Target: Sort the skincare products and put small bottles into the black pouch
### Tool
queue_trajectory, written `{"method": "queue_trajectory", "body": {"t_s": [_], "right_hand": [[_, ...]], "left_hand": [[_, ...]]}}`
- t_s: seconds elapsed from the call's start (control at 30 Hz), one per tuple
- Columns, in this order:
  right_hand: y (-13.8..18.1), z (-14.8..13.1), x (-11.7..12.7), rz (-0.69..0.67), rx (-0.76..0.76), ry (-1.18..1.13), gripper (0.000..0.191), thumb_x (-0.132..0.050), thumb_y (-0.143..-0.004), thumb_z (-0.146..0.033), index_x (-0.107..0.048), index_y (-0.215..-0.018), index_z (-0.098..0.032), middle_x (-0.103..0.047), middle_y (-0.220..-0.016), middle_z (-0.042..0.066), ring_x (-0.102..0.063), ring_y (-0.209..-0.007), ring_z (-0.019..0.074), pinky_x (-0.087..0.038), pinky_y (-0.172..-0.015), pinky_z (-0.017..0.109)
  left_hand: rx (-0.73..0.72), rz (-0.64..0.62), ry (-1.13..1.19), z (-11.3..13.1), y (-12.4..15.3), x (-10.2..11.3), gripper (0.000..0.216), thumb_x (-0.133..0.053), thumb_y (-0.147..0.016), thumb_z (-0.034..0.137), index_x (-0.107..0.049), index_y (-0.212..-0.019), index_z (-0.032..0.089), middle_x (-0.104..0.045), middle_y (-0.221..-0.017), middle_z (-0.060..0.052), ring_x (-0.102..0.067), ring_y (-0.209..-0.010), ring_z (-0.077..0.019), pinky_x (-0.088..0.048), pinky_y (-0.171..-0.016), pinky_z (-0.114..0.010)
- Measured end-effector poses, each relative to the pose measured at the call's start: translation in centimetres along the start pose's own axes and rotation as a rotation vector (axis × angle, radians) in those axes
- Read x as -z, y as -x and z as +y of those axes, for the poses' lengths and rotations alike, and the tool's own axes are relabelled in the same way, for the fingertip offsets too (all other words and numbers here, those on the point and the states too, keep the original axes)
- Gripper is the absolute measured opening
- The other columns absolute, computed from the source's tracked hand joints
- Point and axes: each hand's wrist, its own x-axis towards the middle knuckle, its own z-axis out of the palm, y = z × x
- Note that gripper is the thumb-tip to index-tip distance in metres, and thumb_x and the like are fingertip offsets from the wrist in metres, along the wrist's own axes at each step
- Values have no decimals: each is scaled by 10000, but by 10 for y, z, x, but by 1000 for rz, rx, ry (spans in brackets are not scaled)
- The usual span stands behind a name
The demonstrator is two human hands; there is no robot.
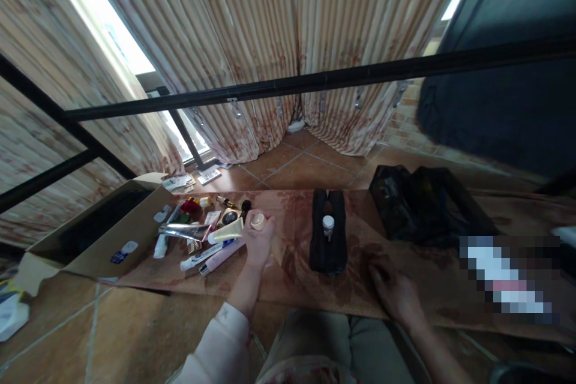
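Note:
My left hand (pixel 257 243) is raised over the low patterned table (pixel 297 276) with its fingers wrapped round a small round beige jar (pixel 258 220). Just left of it lies a heap of cosmetics: a cream tube (pixel 225 231), a silver tube (pixel 182 230), a white tube (pixel 204 255) and small dark pots. My right hand (pixel 396 294) rests palm down on the table, fingers loosely curled, holding nothing I can see. Between the hands stands an open black pouch (pixel 328 231) with a white-capped bottle (pixel 328 225) upright inside it.
An open cardboard box (pixel 112 231) sits at the table's left end. A dark bag (pixel 423 204) lies at the back right. A black metal bar (pixel 315 81) crosses in front of patterned curtains. My knees are just below the table's near edge.

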Motion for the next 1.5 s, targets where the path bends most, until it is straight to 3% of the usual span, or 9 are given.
{"method": "queue_trajectory", "body": {"t_s": [0.27, 0.4, 0.53, 0.67, 0.93, 1.03, 1.17, 1.37, 1.5], "right_hand": [[23, -5, -3, 0, 2, -14, 327, -383, -875, -402, -638, -989, -231, -658, -1060, 43, -638, -895, 205, -478, -776, 326], [32, -6, -4, 19, 57, -48, 314, -380, -874, -374, -639, -960, -219, -625, -1050, 61, -618, -910, 191, -472, -810, 320], [45, -7, -5, 52, 104, -67, 310, -393, -872, -362, -649, -952, -208, -597, -1051, 83, -591, -962, 194, -462, -853, 314], [59, -12, -5, 82, 106, -57, 306, -411, -865, -341, -654, -982, -196, -573, -1100, 102, -547, -1045, 212, -434, -917, 335], [68, -27, 0, 58, 92, -21, 290, -439, -837, -261, -635, -1037, -185, -545, -1153, 110, -505, -1084, 223, -404, -954, 346], [68, -30, 2, 48, 90, 5, 293, -448, -828, -249, -631, -1045, -179, -539, -1172, 114, -499, -1093, 227, -391, -964, 349], [70, -31, 3, 42, 94, 29, 310, -456, -820, -242, -621, -1076, -180, -549, -1149, 114, -506, -1074, 229, -392, -953, 352], [71, -32, 1, 38, 86, 34, 313, -442, -831, -245, -615, -1084, -181, -548, -1150, 112, -508, -1064, 226, -390, -952, 353], [69, -33, 4, 27, 64, 19, 306, -445, -834, -260, -624, -1071, -189, -545, -1171, 110, -506, -1084, 226, -385, -961, 350]], "left_hand": [[96, -35, -35, -8, 9, 9, 280, -697, -659, 374, -563, -779, 160, -569, -683, 18, -535, -631, -127, -418, -589, -217], [169, -198, -14, -29, 40, 2, 271, -678, -671, 380, -586, -765, 143, -580, -664, 3, -545, -614, -146, -426, -589, -243], [23, -452, -124, -51, 71, 1, 226, -585, -764, 333, -616, -902, 157, -662, -906, -70, -611, -869, -208, -463, -789, -311], [-29, -512, -255, -54, 81, 9, 270, -560, -791, 313, -605, -1010, 162, -661, -1011, -103, -614, -965, -229, -450, -864, -343], [85, -378, -139, -56, 83, 32, 351, -628, -716, 417, -646, -914, 127, -685, -918, -108, -621, -942, -293, -467, -843, -384], [59, -365, -157, -60, 87, 37, 363, -638, -712, 433, -648, -920, 136, -682, -933, -109, -619, -949, -292, -460, -858, -392], [79, -306, -147, -62, 89, 40, 452, -652, -703, 461, -625, -1009, 129, -677, -974, -123, -619, -960, -293, -453, -876, -402], [207, -260, -32, -58, 83, 41, 503, -712, -621, 517, -643, -920, 118, -689, -886, -106, -637, -892, -288, -482, -797, -367], [207, -277, -50, -53, 80, 40, 506, -725, -602, 499, -639, -914, 111, -681, -846, -97, -631, -854, -287, -493, -729, -348]]}}
